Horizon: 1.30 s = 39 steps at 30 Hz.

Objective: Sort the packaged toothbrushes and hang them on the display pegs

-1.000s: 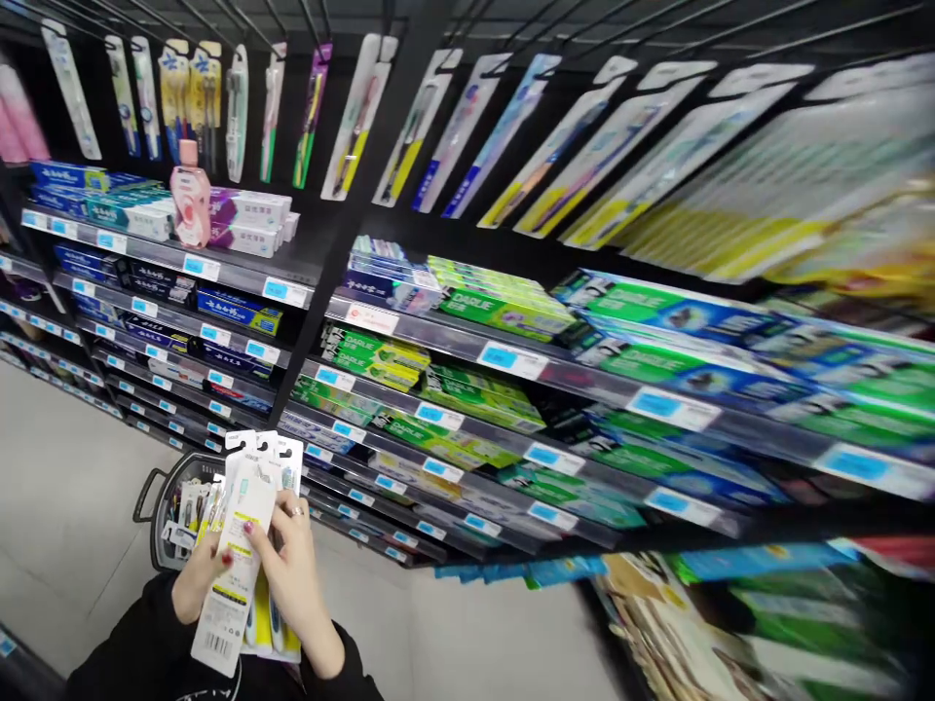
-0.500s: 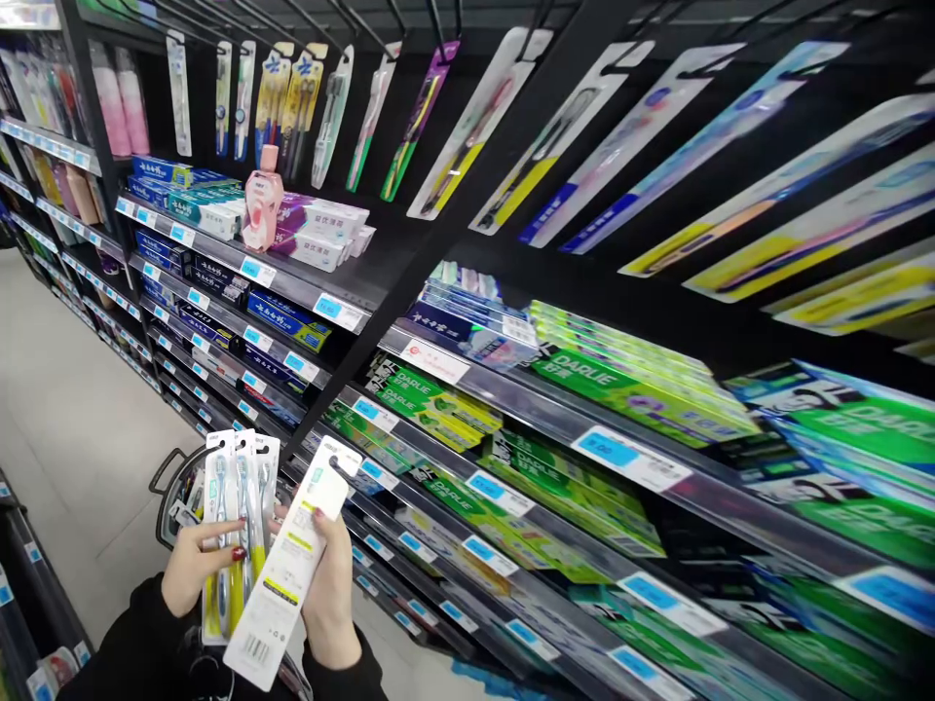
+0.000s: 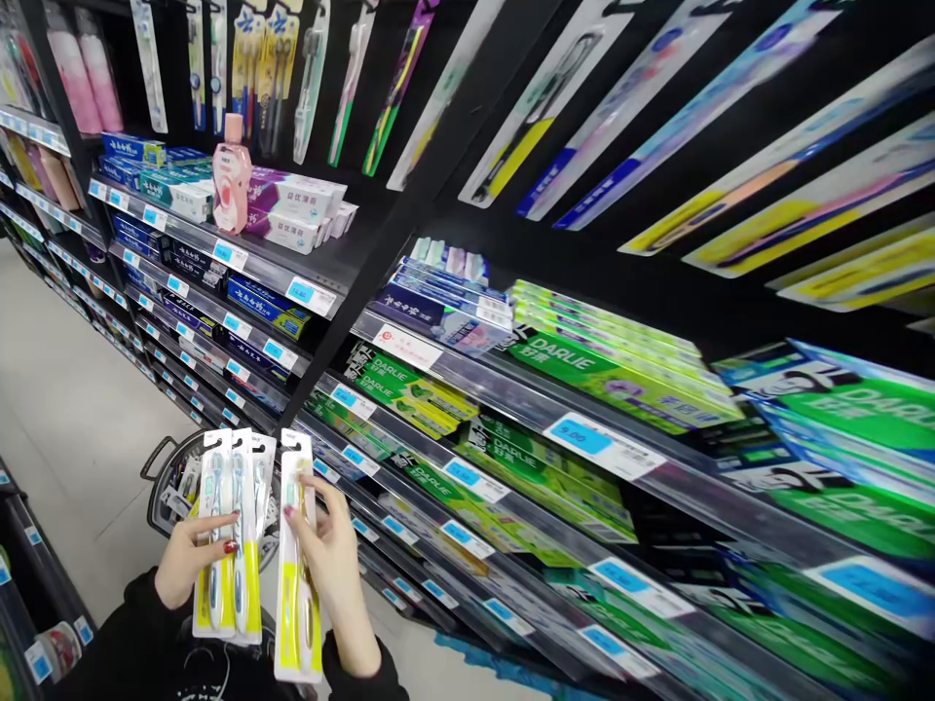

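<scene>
My left hand is closed on several toothbrush packs, fanned side by side, white at the top and yellow at the bottom. Their brush heads point up. In my right hand is one toothbrush pack, upright with its front towards me, pinched between thumb and fingers. A narrow gap separates it from the left hand's packs. Behind the left hand's packs stands a basket with more packs in it, partly hidden.
Shelves on the right hold green toothpaste boxes, with price tags along their edges. Toothbrush packs hang on hooks above. A pink bottle stands further left. Grey floor runs along the left, beside another shelf.
My right hand has turned its toothbrush pack from the printed back to the front and more upright. The left hand's packs have shifted slightly. The view has tilted down a little.
</scene>
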Each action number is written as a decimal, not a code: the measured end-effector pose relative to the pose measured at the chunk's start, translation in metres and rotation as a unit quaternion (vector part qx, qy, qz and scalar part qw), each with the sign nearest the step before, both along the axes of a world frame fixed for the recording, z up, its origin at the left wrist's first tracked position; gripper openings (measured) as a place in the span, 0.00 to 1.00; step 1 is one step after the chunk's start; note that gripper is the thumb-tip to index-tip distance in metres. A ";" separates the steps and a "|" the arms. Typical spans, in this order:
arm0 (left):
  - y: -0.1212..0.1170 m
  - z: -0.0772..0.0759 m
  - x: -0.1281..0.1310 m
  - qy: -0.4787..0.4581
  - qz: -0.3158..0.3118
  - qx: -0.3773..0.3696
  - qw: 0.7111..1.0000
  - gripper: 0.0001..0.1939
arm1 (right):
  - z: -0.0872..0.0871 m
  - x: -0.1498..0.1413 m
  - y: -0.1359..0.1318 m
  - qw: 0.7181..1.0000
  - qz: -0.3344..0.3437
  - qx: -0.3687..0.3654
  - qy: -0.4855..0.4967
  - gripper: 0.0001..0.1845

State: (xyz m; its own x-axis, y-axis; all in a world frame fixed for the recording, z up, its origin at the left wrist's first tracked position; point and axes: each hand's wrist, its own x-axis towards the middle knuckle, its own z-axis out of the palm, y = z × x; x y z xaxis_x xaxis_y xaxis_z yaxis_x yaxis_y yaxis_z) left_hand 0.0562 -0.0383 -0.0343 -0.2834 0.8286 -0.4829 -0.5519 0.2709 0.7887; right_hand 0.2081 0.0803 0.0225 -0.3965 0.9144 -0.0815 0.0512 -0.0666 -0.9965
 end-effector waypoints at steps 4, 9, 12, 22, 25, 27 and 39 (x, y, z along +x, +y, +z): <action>0.004 0.007 0.002 -0.003 0.000 -0.013 1.000 0.21 | 0.008 -0.008 0.018 0.982 -0.058 0.133 -0.117 0.20; 0.001 0.008 -0.001 0.008 -0.012 -0.015 1.000 0.24 | 0.002 -0.018 0.028 0.995 -0.021 0.069 -0.066 0.30; 0.000 0.007 0.001 0.038 -0.007 0.023 0.999 0.30 | -0.012 -0.027 0.015 1.000 -0.025 -0.002 -0.015 0.32; 0.008 0.009 0.015 0.194 0.057 0.098 0.974 0.40 | -0.038 -0.046 -0.026 0.992 -0.060 0.013 -0.110 0.26; 0.009 0.001 0.018 0.213 0.034 0.095 0.972 0.35 | -0.042 -0.046 -0.025 0.996 -0.038 -0.040 -0.073 0.29; 0.010 -0.004 0.020 0.207 0.016 0.089 0.974 0.39 | -0.044 -0.047 -0.026 0.995 -0.052 -0.053 -0.068 0.31; 0.013 -0.007 0.027 0.131 -0.093 0.089 0.983 0.57 | -0.054 -0.043 -0.035 0.997 0.001 -0.078 0.013 0.27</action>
State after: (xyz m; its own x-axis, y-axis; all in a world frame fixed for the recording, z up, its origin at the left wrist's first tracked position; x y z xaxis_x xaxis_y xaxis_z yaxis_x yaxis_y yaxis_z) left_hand 0.0828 -0.0255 -0.0417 -0.2138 0.9429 -0.2552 -0.2769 0.1920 0.9415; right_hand 0.1650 0.0452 -0.0311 -0.4027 0.8901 -0.2133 0.0264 -0.2216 -0.9748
